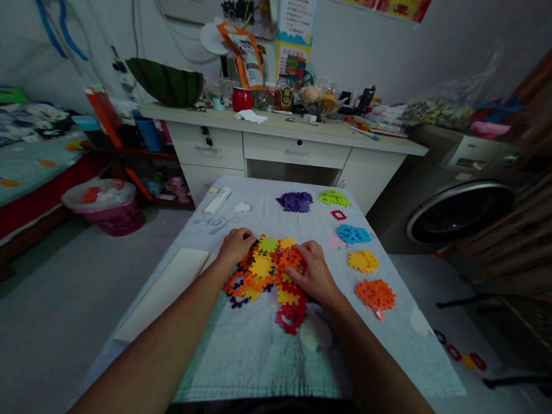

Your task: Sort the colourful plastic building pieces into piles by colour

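A mixed heap of plastic interlocking tiles (266, 270), orange, yellow, green, red and purple, lies in the middle of a cloth-covered table (251, 352). My left hand (234, 247) rests on the heap's left side with its fingers curled over the tiles. My right hand (313, 274) lies flat on the heap's right side, fingers spread over orange and red pieces. Sorted piles sit further off: purple (295, 201), green (334, 198), blue (353, 234), yellow (363, 260) and orange (375, 294). A single red tile (338, 214) lies between the green and blue piles.
A white tube (218, 200) and a long white sheet (167, 291) lie on the table's left. Behind stand a cluttered desk (283, 131) with a half watermelon (165, 83), a washing machine (459, 203) at right, and a pink bin (104, 205) and bed (21, 165) at left.
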A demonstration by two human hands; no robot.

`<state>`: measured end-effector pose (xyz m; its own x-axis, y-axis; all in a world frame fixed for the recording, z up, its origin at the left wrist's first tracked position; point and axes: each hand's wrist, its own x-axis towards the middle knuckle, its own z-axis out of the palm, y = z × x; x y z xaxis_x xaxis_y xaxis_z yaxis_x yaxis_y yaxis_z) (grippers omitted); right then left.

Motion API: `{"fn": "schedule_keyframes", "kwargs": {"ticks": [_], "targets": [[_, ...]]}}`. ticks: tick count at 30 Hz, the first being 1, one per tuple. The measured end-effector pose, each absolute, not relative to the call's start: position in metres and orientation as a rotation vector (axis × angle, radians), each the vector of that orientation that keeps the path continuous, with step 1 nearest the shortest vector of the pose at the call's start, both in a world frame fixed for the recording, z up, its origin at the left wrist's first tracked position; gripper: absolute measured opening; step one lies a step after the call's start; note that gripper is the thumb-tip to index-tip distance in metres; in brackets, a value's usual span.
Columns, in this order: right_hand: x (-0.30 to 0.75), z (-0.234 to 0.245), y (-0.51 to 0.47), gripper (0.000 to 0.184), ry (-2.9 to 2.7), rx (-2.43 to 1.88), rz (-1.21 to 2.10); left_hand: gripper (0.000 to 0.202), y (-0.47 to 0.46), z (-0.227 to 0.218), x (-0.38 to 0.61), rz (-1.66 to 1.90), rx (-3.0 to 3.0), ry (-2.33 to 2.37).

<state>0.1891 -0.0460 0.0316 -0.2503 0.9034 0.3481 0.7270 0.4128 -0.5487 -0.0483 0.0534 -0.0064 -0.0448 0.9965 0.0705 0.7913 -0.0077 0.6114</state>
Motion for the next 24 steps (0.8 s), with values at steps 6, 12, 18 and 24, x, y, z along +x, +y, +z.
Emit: {"fn": "schedule_keyframes", "kwargs": {"ticks": [6, 12, 18, 24], "targets": [[0.235, 0.053, -0.051, 0.04, -2.032, -1.546, 0.31, 0.044, 0.051, 0.002, -0.047, 0.617, 1.778, 1.883], [0.316, 0.057, -0.081, 0.036, -1.972, -1.698, 0.312, 0.059, 0.018, 0.001, -0.052, 0.824, 1.823, 1.734], [0.378, 0.041, -0.116, 0.041, -1.719, -1.89, 0.345, 0.064, -0.019, 0.008, -0.051, 0.902, 2.154, 1.553], [0.39, 0.014, -0.131, 0.049, -1.515, -2.092, 0.191, 0.099, -0.051, 0.019, -0.034, 0.706, 2.51, 1.287]]}}
